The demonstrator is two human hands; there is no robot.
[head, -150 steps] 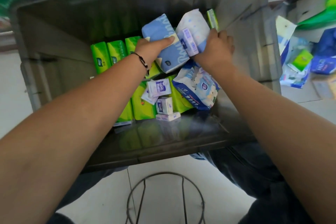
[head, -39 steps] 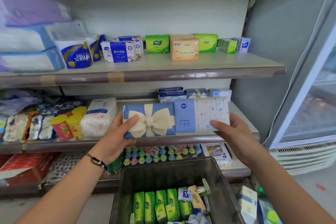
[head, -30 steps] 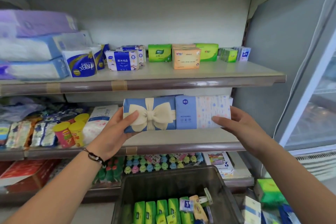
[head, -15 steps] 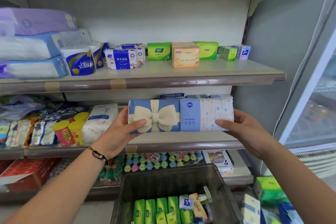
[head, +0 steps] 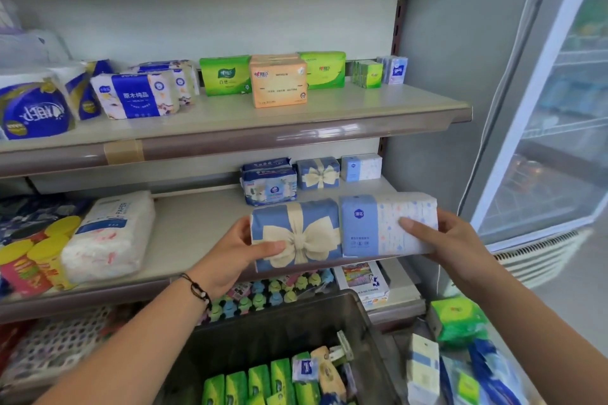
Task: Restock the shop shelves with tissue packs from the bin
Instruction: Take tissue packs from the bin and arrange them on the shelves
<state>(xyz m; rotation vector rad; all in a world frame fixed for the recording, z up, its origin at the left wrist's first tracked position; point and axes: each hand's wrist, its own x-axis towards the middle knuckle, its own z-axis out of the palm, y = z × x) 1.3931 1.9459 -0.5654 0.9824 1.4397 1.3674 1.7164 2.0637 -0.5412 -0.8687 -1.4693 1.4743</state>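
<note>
The left hand [head: 230, 250] gripped the bow-print pack [head: 296, 235] by its left end, the thumb lying across the front face and the other fingers hidden behind it. This pack was blue with a large cream ribbon and bow printed across the front. The right hand [head: 450, 240] held the dotted pack [head: 388, 223] by its right end in the same way, thumb flat on the front and fingers curled behind. That pack had a solid light-blue band with a small logo on its left part and a white field with small coloured dots on its right. The two packs touched end to end in a level row, held in front of the middle shelf [head: 197, 227], near its right front edge. Both forearms reached up from the lower corners of the view, and the left wrist wore a dark cord bracelet [head: 197, 289]. Below the hands stood the grey bin [head: 365, 316], with green tissue packs [head: 260, 381] standing in a row inside it.
</note>
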